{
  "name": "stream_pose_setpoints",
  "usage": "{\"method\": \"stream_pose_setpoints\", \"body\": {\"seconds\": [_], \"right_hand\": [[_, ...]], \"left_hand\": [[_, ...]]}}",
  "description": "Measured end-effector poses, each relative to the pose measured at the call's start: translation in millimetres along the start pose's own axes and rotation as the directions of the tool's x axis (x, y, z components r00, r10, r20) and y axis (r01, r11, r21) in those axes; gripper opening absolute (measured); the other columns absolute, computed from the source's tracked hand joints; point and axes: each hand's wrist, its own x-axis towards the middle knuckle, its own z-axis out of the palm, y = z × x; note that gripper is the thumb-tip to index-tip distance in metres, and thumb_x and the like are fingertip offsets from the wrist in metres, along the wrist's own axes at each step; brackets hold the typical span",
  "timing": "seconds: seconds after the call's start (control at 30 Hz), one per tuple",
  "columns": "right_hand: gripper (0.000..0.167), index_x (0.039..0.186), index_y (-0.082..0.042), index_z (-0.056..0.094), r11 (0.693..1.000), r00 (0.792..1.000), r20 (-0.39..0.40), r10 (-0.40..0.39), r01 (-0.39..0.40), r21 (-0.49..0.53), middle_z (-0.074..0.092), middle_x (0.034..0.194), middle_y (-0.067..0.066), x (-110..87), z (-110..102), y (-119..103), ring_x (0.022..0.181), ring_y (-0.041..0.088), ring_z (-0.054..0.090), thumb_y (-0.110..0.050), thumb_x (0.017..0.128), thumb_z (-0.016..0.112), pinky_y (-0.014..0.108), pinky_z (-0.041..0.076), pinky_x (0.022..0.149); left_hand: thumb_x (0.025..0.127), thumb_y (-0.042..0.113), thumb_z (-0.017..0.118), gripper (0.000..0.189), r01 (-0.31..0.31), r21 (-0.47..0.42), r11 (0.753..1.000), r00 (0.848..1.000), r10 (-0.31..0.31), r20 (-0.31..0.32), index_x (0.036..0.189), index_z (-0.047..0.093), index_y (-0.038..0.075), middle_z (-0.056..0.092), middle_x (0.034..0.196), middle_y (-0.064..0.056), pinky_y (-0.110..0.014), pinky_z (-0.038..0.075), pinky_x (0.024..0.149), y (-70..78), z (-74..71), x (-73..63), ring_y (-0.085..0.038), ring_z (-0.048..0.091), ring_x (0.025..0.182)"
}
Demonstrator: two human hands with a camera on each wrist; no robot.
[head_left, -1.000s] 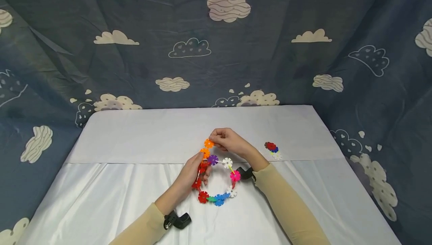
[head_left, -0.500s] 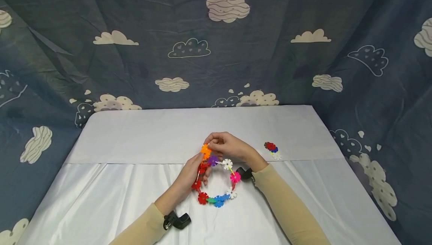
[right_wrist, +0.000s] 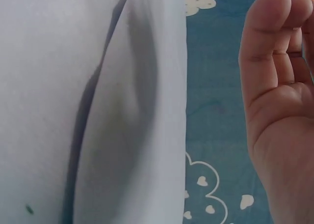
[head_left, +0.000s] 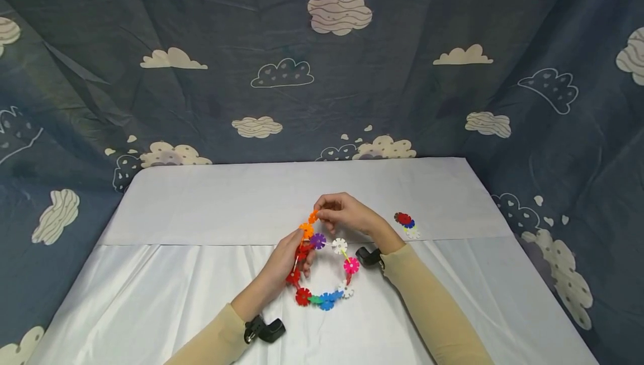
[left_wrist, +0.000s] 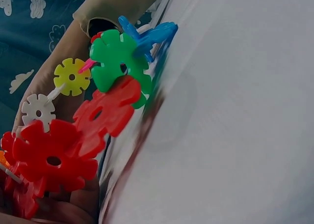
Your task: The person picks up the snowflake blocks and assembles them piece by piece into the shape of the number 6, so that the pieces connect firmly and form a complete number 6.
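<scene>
A ring of linked plastic snowflake discs [head_left: 327, 301] in red, green, blue, white, pink and purple hangs from my left hand [head_left: 282, 259], which grips its red left side. In the left wrist view red discs [left_wrist: 54, 160] lie against the fingers, with a green disc [left_wrist: 115, 62] and blue discs [left_wrist: 152, 40] beyond. An orange disc [head_left: 306, 231] stands at the left fingertips, at the top of the ring. My right hand [head_left: 347, 212] pinches another orange disc [head_left: 313, 217], tilted nearly edge-on, just above the first. In the right wrist view only a sliver of orange shows beyond the thumb [right_wrist: 270, 10].
A small cluster of loose discs, with a red disc [head_left: 403, 218] and a white one [head_left: 413, 233], lies right of the right hand. White cloth [head_left: 191, 203] covers the table. Behind hangs a dark cloud-print curtain [head_left: 211, 96]. Each wrist wears a black camera [head_left: 265, 329].
My right hand brought its orange disc down over the other orange one, then drew back up and right, the disc now turned nearly edge-on. The left hand holds almost still.
</scene>
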Motion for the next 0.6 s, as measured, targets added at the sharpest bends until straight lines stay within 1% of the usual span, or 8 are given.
{"method": "stream_pose_setpoints", "body": {"seconds": [0.13,0.27,0.43,0.6], "right_hand": [[0.014,0.112,-0.004,0.070,1.000,1.000,0.011,-0.022,0.022,0.004,0.065,0.077,0.005,-0.3,0.3,0.9,0.064,0.016,0.059,-0.016,0.108,0.063,0.029,0.058,0.063],[0.015,0.113,-0.003,0.071,0.999,0.999,0.026,-0.035,0.035,-0.011,0.067,0.077,0.005,-0.5,-0.2,0.1,0.064,0.015,0.061,-0.015,0.108,0.063,0.029,0.059,0.063],[0.014,0.112,-0.003,0.071,0.998,0.999,0.035,-0.024,0.026,-0.056,0.067,0.078,0.005,-1.0,-2.7,-0.9,0.064,0.014,0.063,-0.014,0.107,0.064,0.027,0.061,0.065],[0.015,0.113,-0.001,0.071,0.998,0.998,0.055,-0.014,0.017,-0.057,0.070,0.084,0.007,-0.5,-3.0,-1.8,0.066,0.013,0.065,-0.013,0.106,0.065,0.028,0.063,0.067]], "left_hand": [[0.115,0.052,0.036,0.044,-0.002,0.001,1.000,1.000,0.002,0.010,0.120,0.053,0.011,0.059,0.072,0.003,-0.024,0.056,0.060,-0.5,0.0,0.1,-0.010,0.054,0.060],[0.115,0.050,0.036,0.043,0.004,0.000,1.000,1.000,-0.004,0.004,0.120,0.052,0.011,0.059,0.072,0.002,-0.024,0.056,0.060,-0.6,0.5,0.1,-0.010,0.054,0.061],[0.116,0.047,0.035,0.041,0.008,0.007,1.000,1.000,-0.008,0.000,0.124,0.052,0.010,0.059,0.072,0.002,-0.025,0.056,0.059,0.1,1.0,-0.6,-0.011,0.054,0.061],[0.116,0.047,0.034,0.042,0.008,0.010,1.000,1.000,-0.008,0.005,0.127,0.053,0.010,0.060,0.073,0.002,-0.025,0.056,0.059,0.8,1.0,-1.3,-0.011,0.054,0.061]]}}
